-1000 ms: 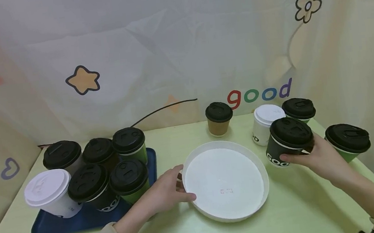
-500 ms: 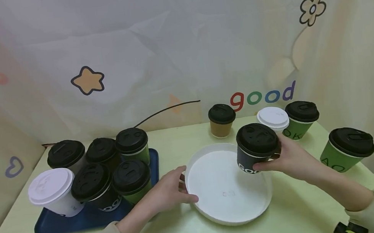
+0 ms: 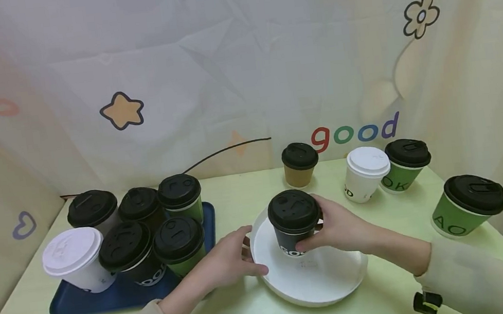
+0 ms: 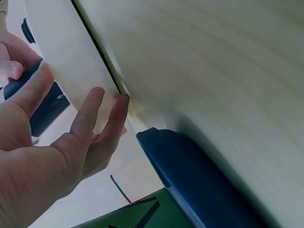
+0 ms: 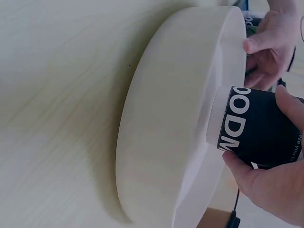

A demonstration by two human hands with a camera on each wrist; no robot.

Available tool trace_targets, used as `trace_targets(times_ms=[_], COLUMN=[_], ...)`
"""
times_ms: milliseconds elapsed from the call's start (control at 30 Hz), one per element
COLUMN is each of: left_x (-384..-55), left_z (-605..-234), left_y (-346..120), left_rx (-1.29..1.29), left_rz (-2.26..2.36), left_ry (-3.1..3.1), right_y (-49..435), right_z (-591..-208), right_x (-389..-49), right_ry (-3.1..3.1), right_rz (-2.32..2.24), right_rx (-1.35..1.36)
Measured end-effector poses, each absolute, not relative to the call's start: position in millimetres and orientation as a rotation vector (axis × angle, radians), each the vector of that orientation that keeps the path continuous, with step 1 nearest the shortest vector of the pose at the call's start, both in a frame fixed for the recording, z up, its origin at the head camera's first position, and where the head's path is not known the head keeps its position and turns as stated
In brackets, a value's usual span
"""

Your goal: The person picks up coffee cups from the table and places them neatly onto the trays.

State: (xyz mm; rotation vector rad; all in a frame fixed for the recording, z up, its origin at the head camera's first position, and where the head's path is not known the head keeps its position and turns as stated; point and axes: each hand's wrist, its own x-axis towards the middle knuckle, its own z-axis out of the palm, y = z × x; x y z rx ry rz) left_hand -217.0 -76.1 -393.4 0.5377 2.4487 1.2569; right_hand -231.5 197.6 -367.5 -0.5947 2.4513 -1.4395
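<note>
My right hand [image 3: 340, 224] holds a black paper coffee cup [image 3: 295, 239] with a black lid, thumb at one side of it. The cup is over the left part of a round white tray [image 3: 362, 268] with a raised wall. In the right wrist view the base of the black cup [image 5: 259, 126] is inside the rim of the tray [image 5: 166, 123], tilted in that view. My left hand [image 3: 230, 260] touches the tray's left side, thumb and fingers spread along the wall. The left wrist view shows extended fingers [image 4: 88, 114] against the outer wall.
On the left, a blue tray [image 3: 87, 306] bears several lidded cups, one with a white lid [image 3: 72, 250]. A brown cup [image 3: 299, 175] stands behind the round tray. At right are a white cup [image 3: 361, 186] and two green cups, one nearer [image 3: 456, 216] and one farther [image 3: 398, 177].
My right hand has carried the black cup leftward from among the right-hand cups to over the round tray, then lowered it. My left hand has stayed at the tray's side.
</note>
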Motion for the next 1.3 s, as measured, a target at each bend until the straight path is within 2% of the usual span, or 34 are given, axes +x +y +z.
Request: trace_targets(times_ms=[400, 833, 1067, 1300], left_x=[-219, -221, -220, -219], left_z=[-394, -396, -397, -396], left_y=[-77, -78, -77, -77], left_rx=[0.545, 0.560, 0.548, 0.513], left_rz=[1.285, 1.286, 1.317, 1.313], left_ry=[2.448, 2.482, 2.463, 2.468], right_y=[166, 154, 165, 196], right_z=[-377, -380, -378, -371], right_x=[-242, -248, -243, -238], right_ry=[2.420, 2.315, 2.206, 2.154], right_rz=[-1.454, -1.485, -1.467, -1.483], right_rx=[-0.674, -0.734, -0.679, -0.653])
